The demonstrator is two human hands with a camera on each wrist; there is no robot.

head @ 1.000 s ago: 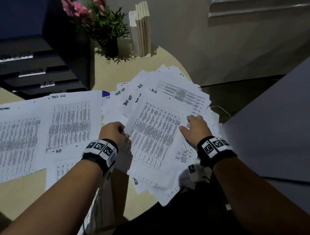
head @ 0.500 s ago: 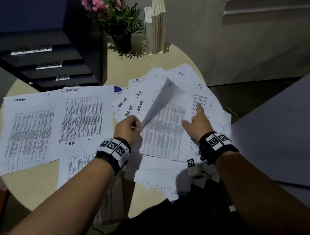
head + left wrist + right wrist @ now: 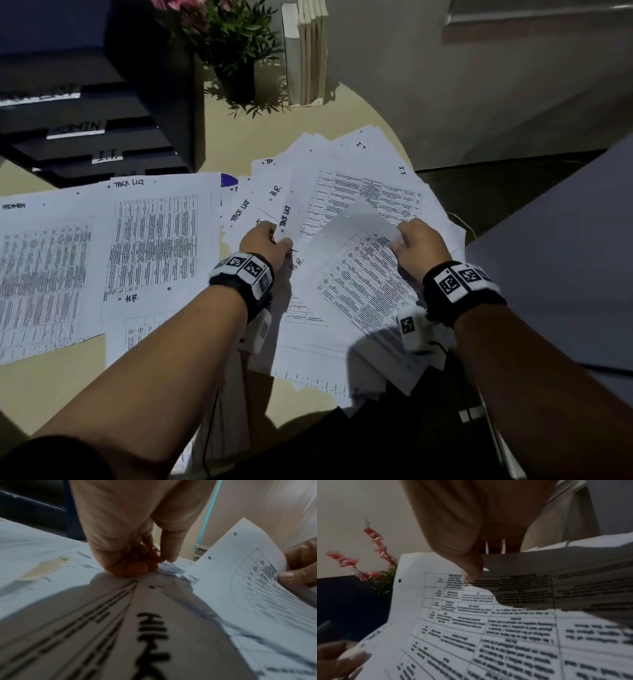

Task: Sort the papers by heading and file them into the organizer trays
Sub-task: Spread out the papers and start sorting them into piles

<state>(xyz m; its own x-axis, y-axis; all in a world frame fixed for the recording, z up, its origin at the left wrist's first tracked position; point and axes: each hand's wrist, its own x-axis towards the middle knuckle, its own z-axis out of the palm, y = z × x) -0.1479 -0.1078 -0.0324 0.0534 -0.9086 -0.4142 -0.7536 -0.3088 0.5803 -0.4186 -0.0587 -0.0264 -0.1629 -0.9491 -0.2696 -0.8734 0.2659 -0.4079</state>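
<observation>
On the round table, head view: loose papers (image 3: 346, 192) fanned from centre to 2 o'clock, headings "TASK LIST", "H.R.", "I.T." legible
Sorted sheets, head view: "ADMIN" sheet (image 3: 41, 270) at 9 o'clock, "TASK LIST" sheet (image 3: 157, 240) just beside it, an "H.R." sheet partly under that one
Organizer trays (image 3: 85, 137): black, at 10 o'clock, labels "ADMIN" and "I.T." readable
Left hand (image 3: 265, 245): head view, fingers curled on the near corner of a "TASK LIST" page in the heap
Right hand (image 3: 419, 248): head view, pinching the lifted sheet (image 3: 356, 260), whose far corner curls up off the heap
Background: potted plant (image 3: 233, 44) and upright books (image 3: 308, 51) at 12 o'clock
Left wrist view: left fingers (image 3: 137, 561) bunched tight, pressed on paper edges; a blurred heading runs along the page beneath; lifted sheet at 3 o'clock with right thumb on it
Right wrist view: right thumb (image 3: 471, 566) clamps the lifted sheet's top edge; printed table faces the camera; pink flowers at 9 o'clock
</observation>
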